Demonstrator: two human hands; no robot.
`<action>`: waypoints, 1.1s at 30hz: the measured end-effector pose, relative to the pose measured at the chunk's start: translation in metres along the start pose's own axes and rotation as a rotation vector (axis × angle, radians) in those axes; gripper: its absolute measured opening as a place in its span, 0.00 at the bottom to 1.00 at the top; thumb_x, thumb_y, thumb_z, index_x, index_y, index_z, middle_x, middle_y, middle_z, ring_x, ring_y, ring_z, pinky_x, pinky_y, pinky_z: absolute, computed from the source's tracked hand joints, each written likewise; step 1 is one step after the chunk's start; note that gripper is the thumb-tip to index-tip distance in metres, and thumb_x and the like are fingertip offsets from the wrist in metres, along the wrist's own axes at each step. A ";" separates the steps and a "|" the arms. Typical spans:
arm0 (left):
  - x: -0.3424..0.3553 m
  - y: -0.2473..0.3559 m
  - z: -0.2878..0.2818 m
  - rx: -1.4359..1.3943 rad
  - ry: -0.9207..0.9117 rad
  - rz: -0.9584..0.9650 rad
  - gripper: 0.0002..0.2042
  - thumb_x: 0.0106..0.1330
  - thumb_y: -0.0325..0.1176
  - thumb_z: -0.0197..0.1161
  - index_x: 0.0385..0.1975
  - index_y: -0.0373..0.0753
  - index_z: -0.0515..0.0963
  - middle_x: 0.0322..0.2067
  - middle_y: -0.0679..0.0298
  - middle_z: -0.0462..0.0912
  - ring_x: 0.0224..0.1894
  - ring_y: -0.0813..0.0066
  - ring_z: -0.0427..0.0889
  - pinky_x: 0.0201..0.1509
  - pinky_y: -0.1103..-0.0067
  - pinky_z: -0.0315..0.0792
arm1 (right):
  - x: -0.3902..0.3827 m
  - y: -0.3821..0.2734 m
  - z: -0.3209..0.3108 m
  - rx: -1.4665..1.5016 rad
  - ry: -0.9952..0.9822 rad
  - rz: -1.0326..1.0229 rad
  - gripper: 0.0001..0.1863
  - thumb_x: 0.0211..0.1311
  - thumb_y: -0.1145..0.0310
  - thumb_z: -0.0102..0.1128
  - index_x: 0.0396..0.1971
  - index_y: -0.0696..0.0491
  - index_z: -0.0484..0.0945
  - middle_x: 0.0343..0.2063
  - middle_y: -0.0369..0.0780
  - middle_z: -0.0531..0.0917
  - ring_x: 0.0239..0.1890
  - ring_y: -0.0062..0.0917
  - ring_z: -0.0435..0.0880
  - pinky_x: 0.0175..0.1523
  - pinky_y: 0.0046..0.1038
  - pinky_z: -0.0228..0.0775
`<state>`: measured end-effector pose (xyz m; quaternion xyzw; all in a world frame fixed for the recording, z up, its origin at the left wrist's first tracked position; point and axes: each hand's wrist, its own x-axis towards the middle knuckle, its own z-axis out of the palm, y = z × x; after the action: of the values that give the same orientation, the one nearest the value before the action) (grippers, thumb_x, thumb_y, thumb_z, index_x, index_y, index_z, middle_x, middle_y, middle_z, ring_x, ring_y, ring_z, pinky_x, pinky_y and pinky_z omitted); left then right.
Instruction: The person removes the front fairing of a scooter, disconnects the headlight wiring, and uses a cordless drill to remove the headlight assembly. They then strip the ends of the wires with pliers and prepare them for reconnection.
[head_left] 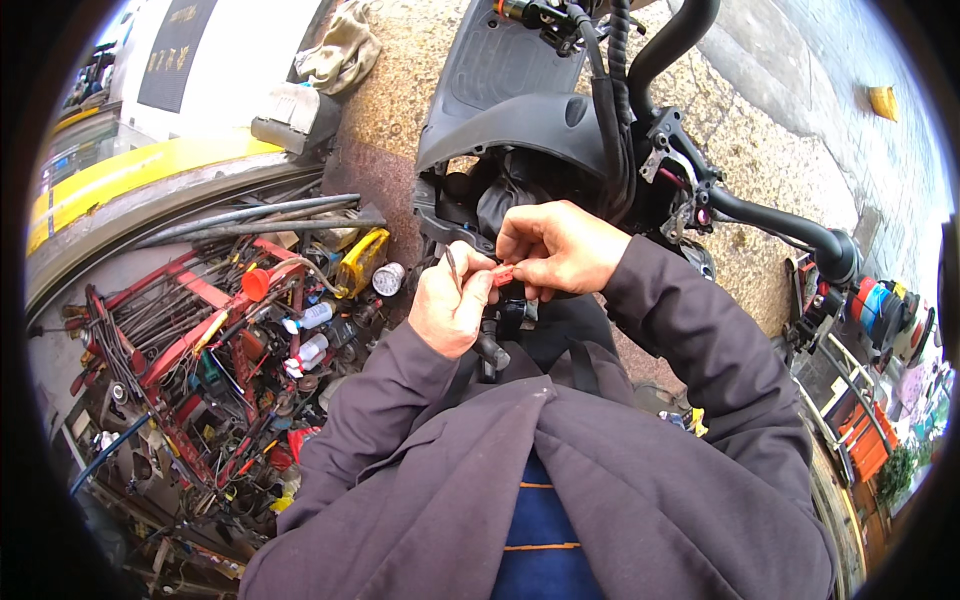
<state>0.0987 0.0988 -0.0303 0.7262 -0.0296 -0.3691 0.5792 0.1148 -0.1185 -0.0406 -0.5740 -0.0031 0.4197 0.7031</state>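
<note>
Both hands meet in front of my body, closed on a small red piece (503, 275) that looks like a plastic connector; its exact kind is hard to tell. My left hand (447, 308) pinches its left end, and a thin dark rod (453, 268) sticks up between the fingers of that hand. From the right, my right hand (568, 250) grips the other end with curled fingers. Just beyond them is the opened front of a dark scooter (515, 130), with grey cloth-like material (505, 205) inside. Black cables (612, 120) run down beside the opening.
On the left lies a crowded heap of tools with a red metal rack (205, 290), an orange funnel (256, 285), bottles (316, 316) and a yellow container (362, 262). The scooter's black handlebar (770, 215) reaches out to the right. A grey box (297, 117) stands at the upper left.
</note>
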 end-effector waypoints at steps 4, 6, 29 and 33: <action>0.001 0.000 -0.002 0.040 -0.012 -0.001 0.05 0.71 0.25 0.51 0.41 0.32 0.71 0.34 0.63 0.80 0.32 0.82 0.76 0.38 0.84 0.72 | 0.001 -0.001 0.000 0.029 0.002 0.040 0.06 0.60 0.80 0.57 0.37 0.62 0.73 0.27 0.41 0.82 0.25 0.20 0.83 0.28 0.24 0.76; 0.001 0.000 -0.002 0.050 -0.014 -0.010 0.05 0.71 0.25 0.51 0.41 0.32 0.71 0.34 0.63 0.80 0.32 0.82 0.76 0.38 0.84 0.72 | 0.002 -0.001 0.000 0.043 0.006 0.052 0.06 0.60 0.80 0.57 0.37 0.62 0.73 0.27 0.41 0.81 0.25 0.20 0.83 0.27 0.23 0.76; 0.008 0.007 0.000 0.153 0.035 0.084 0.03 0.68 0.23 0.52 0.35 0.31 0.72 0.26 0.62 0.78 0.25 0.81 0.76 0.30 0.82 0.71 | 0.004 0.001 0.001 0.221 0.043 0.169 0.03 0.63 0.81 0.57 0.33 0.60 0.73 0.27 0.40 0.82 0.23 0.18 0.82 0.25 0.20 0.76; 0.008 0.007 0.004 0.160 0.058 0.079 0.03 0.68 0.23 0.52 0.35 0.31 0.72 0.25 0.62 0.79 0.24 0.80 0.77 0.30 0.81 0.72 | 0.005 -0.001 -0.003 0.244 0.033 0.185 0.03 0.62 0.80 0.58 0.34 0.61 0.74 0.27 0.40 0.83 0.23 0.19 0.83 0.25 0.21 0.77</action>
<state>0.1051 0.0896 -0.0285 0.7788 -0.0705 -0.3213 0.5340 0.1198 -0.1181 -0.0431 -0.4889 0.1125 0.4705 0.7259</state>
